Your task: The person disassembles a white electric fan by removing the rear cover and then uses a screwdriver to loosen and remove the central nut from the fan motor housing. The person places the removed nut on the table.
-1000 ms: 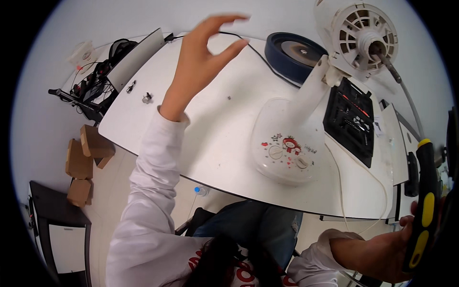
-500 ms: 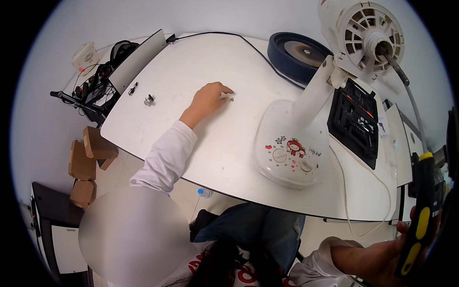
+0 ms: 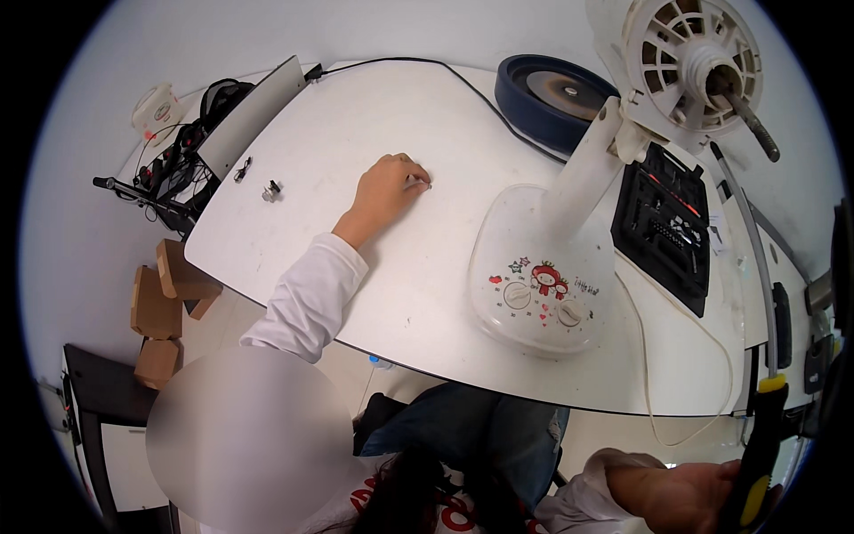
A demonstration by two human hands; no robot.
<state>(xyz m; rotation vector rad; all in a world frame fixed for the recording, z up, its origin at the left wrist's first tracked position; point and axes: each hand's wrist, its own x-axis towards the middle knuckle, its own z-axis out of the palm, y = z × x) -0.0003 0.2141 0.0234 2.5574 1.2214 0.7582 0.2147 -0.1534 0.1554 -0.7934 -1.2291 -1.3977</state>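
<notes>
On the white table [image 3: 400, 276], my left hand [image 3: 384, 194] pinches a small metal piece [image 3: 429, 185] between thumb and forefinger; it is too small to name. My right hand [image 3: 689, 498], low at the right edge, holds a long screwdriver [image 3: 763, 436] by its black and yellow handle. The screwdriver's shaft points up and away, its tip near the fan motor housing. That white fan [image 3: 507, 267] stands right of my left hand, with dials on its base. Its motor housing [image 3: 663, 67] has a bare metal shaft [image 3: 752, 125] sticking out.
Behind the fan lies a round dark blue object [image 3: 556, 102]. An open black tool case [image 3: 665, 227] rests to its right, and a white cord [image 3: 645, 383] hangs over the edge. Small metal parts [image 3: 271, 190] lie at the left. Cardboard boxes [image 3: 158, 307] stand below the table.
My left thumb and forefinger have closed on the small metal piece. The screwdriver in my right hand has moved lower, and its shaft no longer overlaps the motor shaft in view.
</notes>
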